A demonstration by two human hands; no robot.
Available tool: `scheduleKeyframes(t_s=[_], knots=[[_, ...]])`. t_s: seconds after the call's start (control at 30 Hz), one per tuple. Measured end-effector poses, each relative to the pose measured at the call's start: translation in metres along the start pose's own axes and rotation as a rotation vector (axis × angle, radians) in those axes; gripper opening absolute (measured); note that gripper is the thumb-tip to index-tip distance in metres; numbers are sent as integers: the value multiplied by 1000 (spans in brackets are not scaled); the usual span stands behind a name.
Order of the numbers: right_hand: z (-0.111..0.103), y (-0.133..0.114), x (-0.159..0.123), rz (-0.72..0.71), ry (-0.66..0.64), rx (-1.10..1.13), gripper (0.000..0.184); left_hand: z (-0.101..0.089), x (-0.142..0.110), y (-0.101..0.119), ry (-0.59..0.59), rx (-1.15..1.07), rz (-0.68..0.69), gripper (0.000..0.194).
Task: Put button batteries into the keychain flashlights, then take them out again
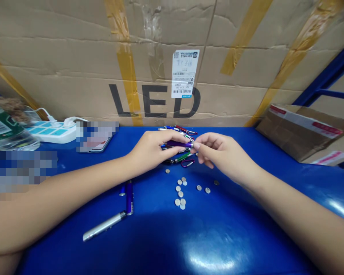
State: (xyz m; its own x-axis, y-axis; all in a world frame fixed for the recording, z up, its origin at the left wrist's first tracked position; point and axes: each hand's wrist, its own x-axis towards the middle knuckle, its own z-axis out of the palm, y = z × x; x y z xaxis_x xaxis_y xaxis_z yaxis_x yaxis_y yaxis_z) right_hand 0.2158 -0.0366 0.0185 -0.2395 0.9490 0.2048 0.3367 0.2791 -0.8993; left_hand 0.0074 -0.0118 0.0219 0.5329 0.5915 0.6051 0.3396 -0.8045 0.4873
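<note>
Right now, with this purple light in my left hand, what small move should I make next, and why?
Probably twist the end of the purple keychain light gently with your right fingers. They are already at its tip, while your left hand wraps its barrel and can steady it. The loose button cells on the table suggest it may open there, though I can't confirm that.

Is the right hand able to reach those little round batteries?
Probably yes. The right hand is close to the button batteries, with nothing between. Its fingers are pinching the purple pointer, though, so it may have to let go first.
</note>
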Motion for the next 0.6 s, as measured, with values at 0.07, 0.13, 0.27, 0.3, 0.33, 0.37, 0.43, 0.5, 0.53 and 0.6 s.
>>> scheduleKeyframes(t_s=[0.07, 0.13, 0.27, 0.3, 0.33, 0.37, 0.43, 0.5, 0.53, 0.6], knots=[[2, 1, 0, 20, 12, 34, 21, 1, 0, 2, -2, 7, -42, 22], [2, 1, 0, 11, 19, 2, 21, 2, 1, 1, -20, -41, -102, 22], [-7, 0, 2, -260, 51, -334, 13, 4, 5, -6, -73, -320, -286, 23], [-10, 0, 2, -369, 53, -445, 11, 4, 6, -7, -88, -397, -331, 25], [-12, 0, 2, -470, 53, -541, 9, 5, 7, -8, -100, -459, -366, 25], [-14, 0, 2, -549, 51, -613, 9, 5, 7, -9, -107, -498, -385, 26], [-17, -2, 2, -620, 44, -676, 12, 4, 7, -8, -111, -493, -371, 25], [-15, -4, 0, -559, 19, -657, 17, 2, 6, -7, -100, -394, -299, 23], [-14, -6, -1, -498, 1, -632, 19, 1, 6, -6, -93, -324, -251, 22], [-11, -9, -2, -374, -25, -571, 22, -2, 4, -3, -80, -186, -153, 19]])
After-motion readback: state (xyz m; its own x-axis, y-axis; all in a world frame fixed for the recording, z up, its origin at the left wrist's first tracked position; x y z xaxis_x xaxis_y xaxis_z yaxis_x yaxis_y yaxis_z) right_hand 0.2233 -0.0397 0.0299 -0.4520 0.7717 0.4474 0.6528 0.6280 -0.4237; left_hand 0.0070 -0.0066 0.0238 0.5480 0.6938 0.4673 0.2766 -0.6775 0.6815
